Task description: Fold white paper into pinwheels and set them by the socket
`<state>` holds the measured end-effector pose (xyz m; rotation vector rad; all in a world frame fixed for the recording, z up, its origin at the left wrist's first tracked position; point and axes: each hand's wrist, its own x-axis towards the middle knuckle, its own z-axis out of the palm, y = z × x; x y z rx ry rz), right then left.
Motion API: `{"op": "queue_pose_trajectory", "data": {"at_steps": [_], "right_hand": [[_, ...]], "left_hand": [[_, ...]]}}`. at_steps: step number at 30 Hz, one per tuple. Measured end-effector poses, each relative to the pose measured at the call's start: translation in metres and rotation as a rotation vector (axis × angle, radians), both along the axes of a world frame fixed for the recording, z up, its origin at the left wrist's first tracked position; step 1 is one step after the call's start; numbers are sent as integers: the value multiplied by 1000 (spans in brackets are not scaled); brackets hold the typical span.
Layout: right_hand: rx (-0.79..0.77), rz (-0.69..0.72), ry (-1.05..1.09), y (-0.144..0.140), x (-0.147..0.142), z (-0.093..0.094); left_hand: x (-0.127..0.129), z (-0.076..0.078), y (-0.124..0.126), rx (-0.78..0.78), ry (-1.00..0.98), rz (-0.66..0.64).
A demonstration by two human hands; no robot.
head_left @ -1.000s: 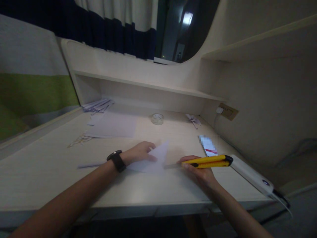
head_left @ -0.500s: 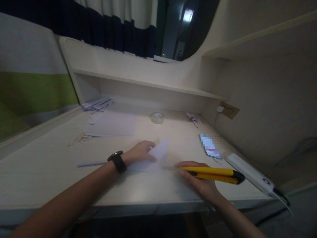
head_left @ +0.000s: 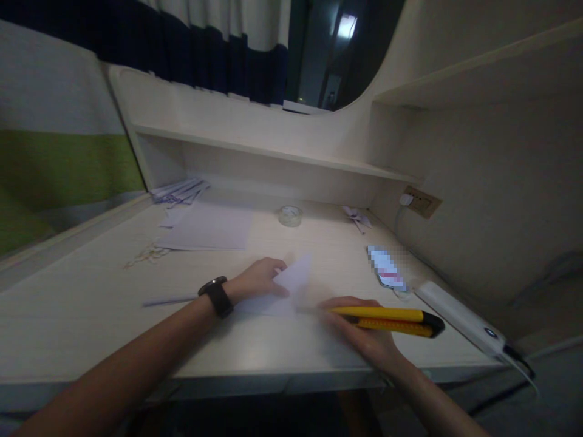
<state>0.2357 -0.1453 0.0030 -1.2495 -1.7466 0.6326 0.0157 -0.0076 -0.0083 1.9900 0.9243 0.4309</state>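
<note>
My left hand (head_left: 257, 278), a dark watch on its wrist, presses down on a folded white paper (head_left: 291, 284) lying on the pale desk (head_left: 91, 315); the paper's upper flap stands up in a triangle. My right hand (head_left: 364, 331) grips a yellow utility knife (head_left: 387, 320) with a black end cap. The knife lies nearly level, its blade end pointing left at the paper's lower right edge. Whether the blade touches the paper is blurred.
A tape roll (head_left: 290, 215) sits at the back, white sheets (head_left: 204, 227) and paper strips (head_left: 180, 191) at the back left. A phone (head_left: 386, 267) and a white device (head_left: 464, 318) with a cable lie at the right edge. A shelf (head_left: 273, 155) runs above the desk.
My right hand has dropped nearer the desk's front, the knife's rear end has swung down to level, and the blade end has slid a little left toward the paper. My left hand stays put.
</note>
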Motion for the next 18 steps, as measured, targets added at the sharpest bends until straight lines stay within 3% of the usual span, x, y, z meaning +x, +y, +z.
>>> {"op": "queue_pose_trajectory", "data": {"at_steps": [18], "right_hand": [[43, 16, -15, 0, -1, 0]], "left_hand": [[-1, -2, 1, 15, 21, 4]]}}
